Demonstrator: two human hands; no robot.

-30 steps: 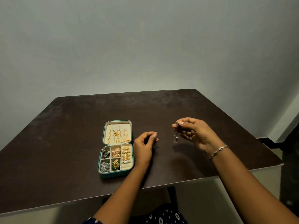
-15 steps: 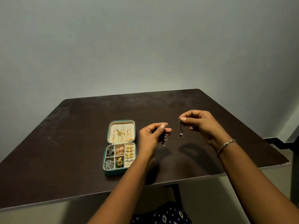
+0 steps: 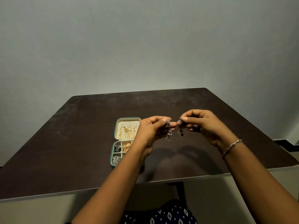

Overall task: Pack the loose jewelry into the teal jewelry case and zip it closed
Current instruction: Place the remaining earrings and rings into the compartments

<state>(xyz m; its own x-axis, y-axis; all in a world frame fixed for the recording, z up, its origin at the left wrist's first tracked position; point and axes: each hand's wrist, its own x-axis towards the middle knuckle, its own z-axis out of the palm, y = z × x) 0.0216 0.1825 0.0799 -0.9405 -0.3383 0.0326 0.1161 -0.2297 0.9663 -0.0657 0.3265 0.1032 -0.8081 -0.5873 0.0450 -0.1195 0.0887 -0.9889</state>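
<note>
While pair hangs above table (image 3: pixel 64 151), judged best: hold each by top, lower both into a cell, let drops settle before release; tangling likely.
Left hand (image 3: pixel 152 131): thumb and forefinger pinch left earring (image 3: pixel 168 131).
Right hand (image 3: pixel 203 125): pinches right earring (image 3: pixel 180 132) likewise.
Both: dark silver metal, beaded dangles.
Case (image 3: pixel 111 155): teal shell, cream lining, open flat on table, left of hands; gold chains (image 3: pixel 127 132) in lid.

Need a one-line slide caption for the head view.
Left hand pinches the left earring, right hand the right earring, above the dark table beside the open teal jewelry case.
</note>
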